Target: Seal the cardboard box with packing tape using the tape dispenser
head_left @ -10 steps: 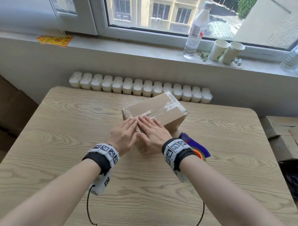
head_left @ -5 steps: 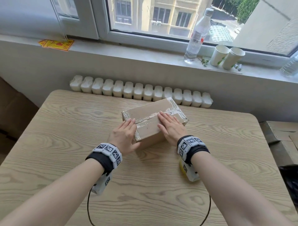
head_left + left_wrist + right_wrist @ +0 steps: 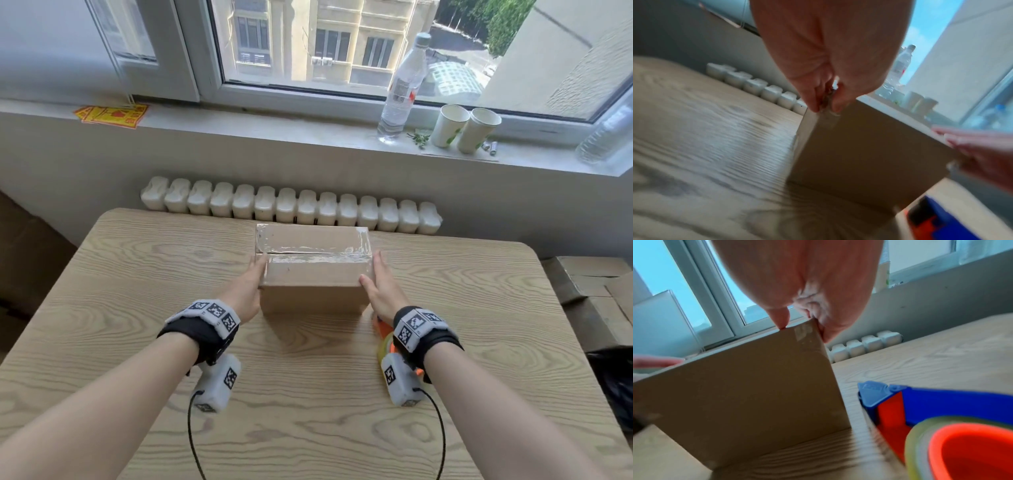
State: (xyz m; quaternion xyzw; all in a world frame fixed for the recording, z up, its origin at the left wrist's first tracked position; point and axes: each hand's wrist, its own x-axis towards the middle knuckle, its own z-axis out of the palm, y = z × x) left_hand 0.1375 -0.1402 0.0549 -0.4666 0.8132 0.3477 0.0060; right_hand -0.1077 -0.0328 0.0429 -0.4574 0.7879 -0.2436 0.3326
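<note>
The brown cardboard box (image 3: 313, 270) sits on the light wooden table (image 3: 137, 274), in the middle and toward the far side. Its top flaps are down. A shiny strip of clear packing tape (image 3: 315, 257) runs from left to right along the line where the flaps meet. More tape shines along the left and right top edges. So the top looks sealed already.

The left hand (image 3: 245, 293) is at the left end of the box, and the right hand (image 3: 380, 287) is at the right end. Both hands have straight fingers. In the left wrist view, the left thumb and fingertips (image 3: 837, 104) touch the top left corner, right where a bit of tape folds down. In the right wrist view, the right fingers (image 3: 827, 332) lie against the right end, with the thumb on the top edge. I think the hands are pressing the tape ends flat, or just holding the box steady.

The blue and orange plastic tape dispenser (image 3: 931, 418) lies on the table near the right end of the box, under the right wrist. No hand holds it. A roll of tape is in it.

The job looks almost done. What may be left is to rub the tape ends down. I cannot see the bottom of the box or its far side, so I cannot tell if those need tape too.
</note>
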